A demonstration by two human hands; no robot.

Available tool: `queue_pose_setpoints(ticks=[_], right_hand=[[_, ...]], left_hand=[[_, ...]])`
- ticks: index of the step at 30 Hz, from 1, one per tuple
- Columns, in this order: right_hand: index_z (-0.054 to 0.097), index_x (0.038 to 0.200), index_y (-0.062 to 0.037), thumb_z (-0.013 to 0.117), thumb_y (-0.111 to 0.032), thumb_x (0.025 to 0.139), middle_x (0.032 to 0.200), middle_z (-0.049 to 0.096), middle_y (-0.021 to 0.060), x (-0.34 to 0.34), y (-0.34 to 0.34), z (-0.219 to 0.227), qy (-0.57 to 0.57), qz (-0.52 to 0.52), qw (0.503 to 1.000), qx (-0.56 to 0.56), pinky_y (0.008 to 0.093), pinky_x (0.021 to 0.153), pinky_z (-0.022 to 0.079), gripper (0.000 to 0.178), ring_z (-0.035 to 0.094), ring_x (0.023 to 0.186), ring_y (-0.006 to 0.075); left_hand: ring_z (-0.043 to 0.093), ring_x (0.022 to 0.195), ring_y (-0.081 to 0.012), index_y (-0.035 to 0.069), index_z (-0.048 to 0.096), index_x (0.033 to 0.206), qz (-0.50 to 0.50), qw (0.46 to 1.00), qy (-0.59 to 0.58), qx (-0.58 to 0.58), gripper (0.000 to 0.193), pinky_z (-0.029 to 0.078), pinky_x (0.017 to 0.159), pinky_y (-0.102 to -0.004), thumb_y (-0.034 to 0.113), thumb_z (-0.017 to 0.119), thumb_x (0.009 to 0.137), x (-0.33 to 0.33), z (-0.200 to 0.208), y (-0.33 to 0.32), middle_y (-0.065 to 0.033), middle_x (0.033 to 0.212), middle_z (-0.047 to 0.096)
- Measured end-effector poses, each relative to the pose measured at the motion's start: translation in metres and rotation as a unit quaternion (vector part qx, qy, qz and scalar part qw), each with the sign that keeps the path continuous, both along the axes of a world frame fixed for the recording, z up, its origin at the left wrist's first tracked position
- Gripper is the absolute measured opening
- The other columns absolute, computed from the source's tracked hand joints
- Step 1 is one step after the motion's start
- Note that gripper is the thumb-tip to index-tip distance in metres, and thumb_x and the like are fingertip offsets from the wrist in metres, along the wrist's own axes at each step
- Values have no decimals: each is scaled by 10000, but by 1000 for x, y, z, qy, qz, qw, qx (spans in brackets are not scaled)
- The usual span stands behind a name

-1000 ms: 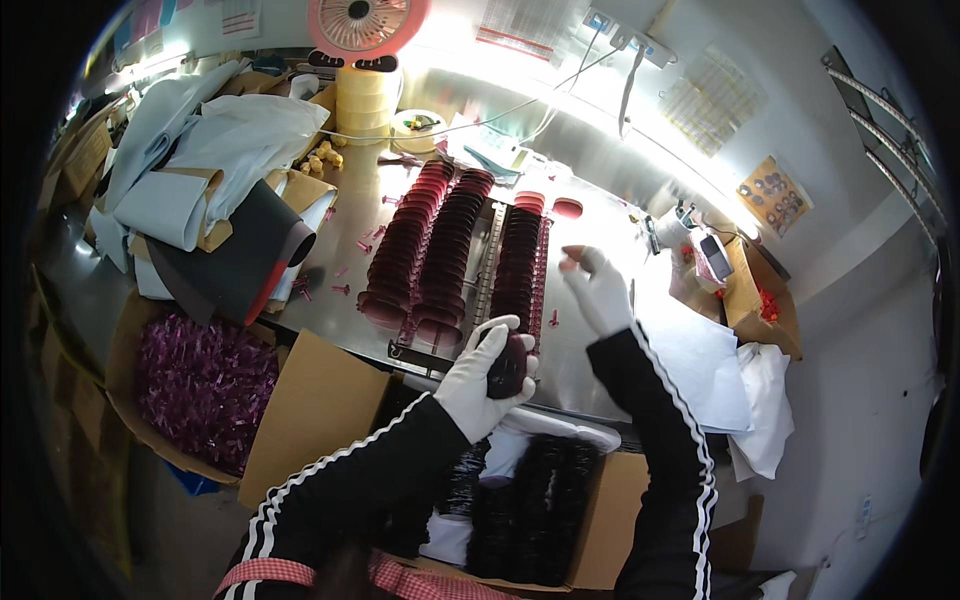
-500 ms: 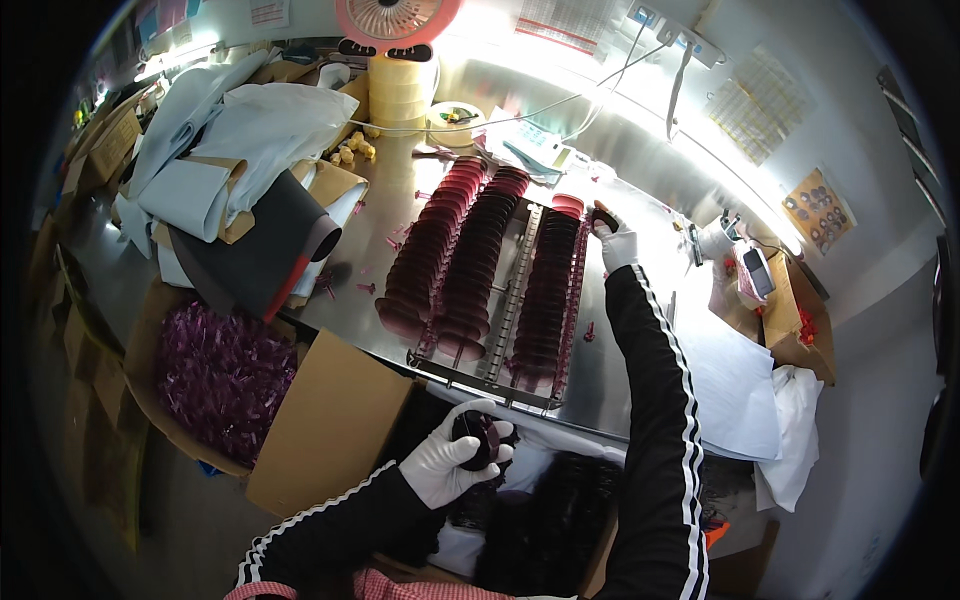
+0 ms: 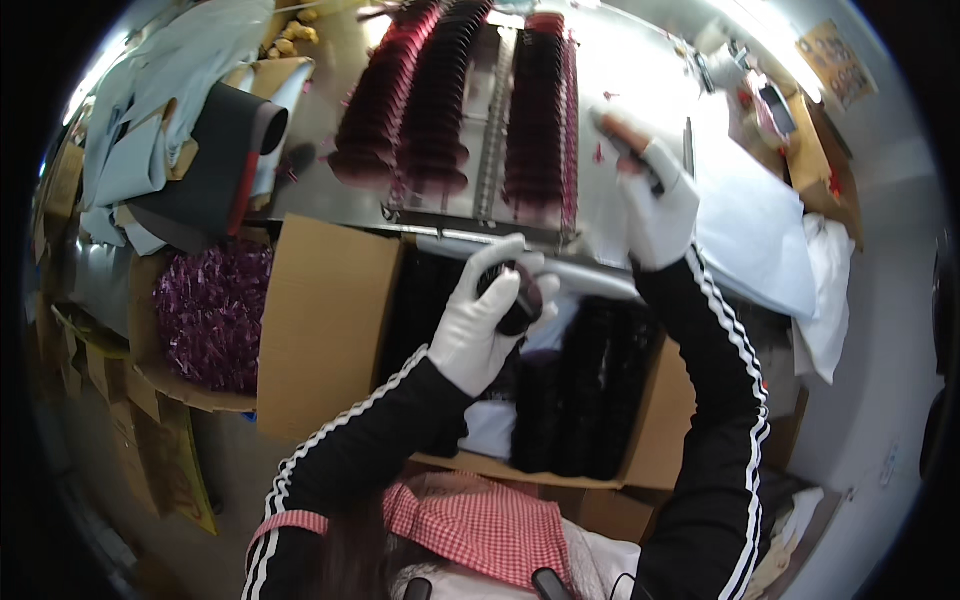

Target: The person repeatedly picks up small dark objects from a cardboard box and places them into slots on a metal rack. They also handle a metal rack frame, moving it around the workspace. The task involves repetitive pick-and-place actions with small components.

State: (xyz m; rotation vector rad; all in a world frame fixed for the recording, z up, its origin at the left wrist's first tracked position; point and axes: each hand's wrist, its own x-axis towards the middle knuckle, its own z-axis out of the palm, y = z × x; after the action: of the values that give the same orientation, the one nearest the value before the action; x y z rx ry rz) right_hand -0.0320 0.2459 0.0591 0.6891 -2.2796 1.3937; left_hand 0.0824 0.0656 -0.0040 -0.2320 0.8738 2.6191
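My left hand [image 3: 483,320], in a white glove, is closed around a small stack of dark round lens-like discs [image 3: 522,302] above an open cardboard box. My right hand [image 3: 655,195], gloved with some fingertips bare, is over the table's right part, apart from the rack. Its fingers are smeared by motion, and a dark patch between them cannot be made out. On the metal rack [image 3: 492,130], a row of dark plum discs [image 3: 533,130] stands on edge. Two more rows lie to its left, one dark [image 3: 440,130] and one redder [image 3: 375,120].
The box [image 3: 660,410] below the table holds black stacked items [image 3: 590,380]. Another box with purple shiny strips [image 3: 215,320] stands at left, beside a cardboard flap [image 3: 325,330]. White sheets [image 3: 750,220] cover the table's right side. Grey and white wrapping sheets [image 3: 205,160] pile up at left.
The view has tilted down toward my body. My right hand has left the rack's far end and come back nearer, to the right. My left hand still grips the discs.
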Motion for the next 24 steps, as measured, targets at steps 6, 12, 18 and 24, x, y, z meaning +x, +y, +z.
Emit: queue_pose_setpoints(ticks=[6, 12, 18, 24], right_hand=[[511, 1357, -25, 711, -324, 803, 1311, 543, 211, 100, -7, -26, 6, 58, 969, 238, 497, 1042, 378, 660, 509, 1203, 405], [527, 1319, -32, 779, -362, 729, 1126, 628, 153, 143, 0, -41, -154, -26, 937, 312, 413, 869, 506, 721, 612, 1063, 328], [554, 1224, -67, 727, -147, 757, 999, 669, 187, 135, 12, -53, -324, 8, 884, 337, 411, 837, 529, 504, 647, 973, 352], [622, 1116, -62, 710, -169, 688, 941, 678, 138, 129, 26, -94, -190, 110, 863, 456, 432, 1055, 400, 450, 637, 974, 324]], left_hand=[[477, 1242, -165, 237, 385, 1415, -95, 984, -45, 144, 439, 443, 1023, -389, 339, 522, 1011, 6, 5, 26, -8, 1346, 462], [504, 1193, -166, 99, 400, 1407, -63, 994, 5, 94, 401, 386, 1051, -321, 267, 401, 1042, 33, -28, 36, -47, 1278, 511], [293, 1417, -240, 97, 231, 1537, -76, 997, -11, 31, 521, 180, 1179, -368, 306, 285, 1063, 61, -50, 10, -123, 1550, 284], [317, 1408, -271, 49, 304, 1473, -26, 991, 67, -117, 606, 211, 1166, -421, 376, 491, 999, 63, -53, -35, -140, 1500, 358]])
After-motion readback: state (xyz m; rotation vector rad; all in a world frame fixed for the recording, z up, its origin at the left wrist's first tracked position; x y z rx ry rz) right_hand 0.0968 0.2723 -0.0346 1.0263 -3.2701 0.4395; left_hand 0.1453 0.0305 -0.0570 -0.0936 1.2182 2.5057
